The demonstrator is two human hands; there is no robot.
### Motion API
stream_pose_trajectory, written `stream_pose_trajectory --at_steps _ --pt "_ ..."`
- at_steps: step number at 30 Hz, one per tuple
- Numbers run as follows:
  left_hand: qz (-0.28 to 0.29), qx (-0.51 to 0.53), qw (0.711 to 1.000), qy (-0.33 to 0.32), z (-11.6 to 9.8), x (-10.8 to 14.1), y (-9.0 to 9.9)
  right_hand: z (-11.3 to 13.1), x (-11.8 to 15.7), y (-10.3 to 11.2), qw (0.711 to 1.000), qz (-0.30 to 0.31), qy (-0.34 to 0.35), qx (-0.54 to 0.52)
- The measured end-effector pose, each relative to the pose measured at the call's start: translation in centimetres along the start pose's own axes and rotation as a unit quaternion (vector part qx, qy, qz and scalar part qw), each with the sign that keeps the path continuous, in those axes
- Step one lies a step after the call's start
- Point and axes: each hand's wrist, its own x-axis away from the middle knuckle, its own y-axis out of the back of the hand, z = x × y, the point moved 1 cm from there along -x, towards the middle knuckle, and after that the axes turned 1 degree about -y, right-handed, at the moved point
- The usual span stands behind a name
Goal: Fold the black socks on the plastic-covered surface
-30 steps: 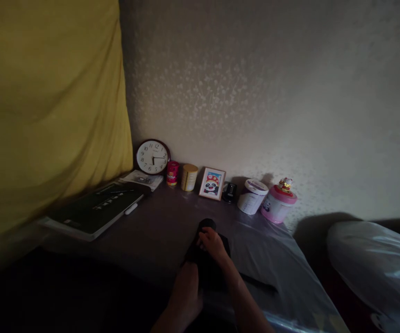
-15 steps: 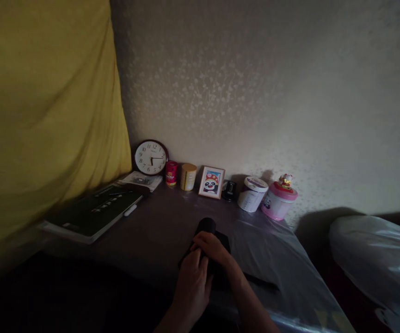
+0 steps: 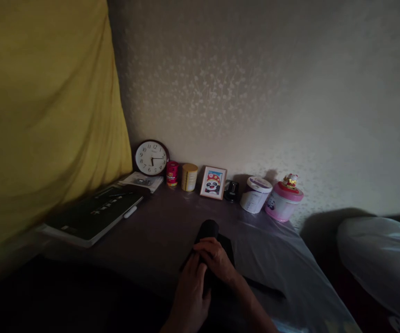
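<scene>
A dark black roll, seemingly of soft cloth [image 3: 209,227], lies on the table in front of me, its rounded end pointing away. My left hand [image 3: 192,289] wraps the near left side of the roll, fingers bent over it. Across its top lies my right hand [image 3: 217,261], fingers curled and touching the left hand's fingertips. Flat black material [image 3: 228,246] shows to the right of the roll, partly under the right hand. A thin black strip [image 3: 267,289] sticks out to the right beyond my right wrist. Poor light hides the roll's exact kind and its lower part.
Along the wall stand a clock [image 3: 151,157], a red can [image 3: 172,174], a yellow canister [image 3: 189,178], a panda picture frame [image 3: 213,183], a small black object [image 3: 232,191], a white tub [image 3: 255,196] and a pink-lidded tub [image 3: 283,203]. A green book [image 3: 97,215] lies left.
The view has shifted slightly. My right hand's fingers have curled a little more over the black roll, and both hands stay on it.
</scene>
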Motion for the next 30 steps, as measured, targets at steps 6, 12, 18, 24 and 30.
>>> stream_pose_trajectory --at_steps 6,12,18,24,30 --pt "0.057 0.029 0.997 0.040 0.2 0.1 -0.7 -2.4 -1.6 -0.2 0.996 0.018 0.014 0.084" --pt "0.172 0.026 0.980 0.093 -0.3 -0.8 0.5 -5.9 -4.7 -0.2 0.994 0.005 -0.024 0.108" --pt "0.207 0.016 0.972 0.112 -0.8 -1.4 1.5 -8.1 -6.2 0.5 0.980 -0.070 -0.144 0.115" --pt "0.178 0.027 0.979 0.096 -0.8 -0.8 1.7 -9.8 -1.5 4.2 0.941 -0.163 -0.261 0.143" --pt "0.163 0.053 0.981 0.089 -0.5 -0.6 1.5 -9.5 4.6 5.9 0.921 -0.163 -0.350 0.042"
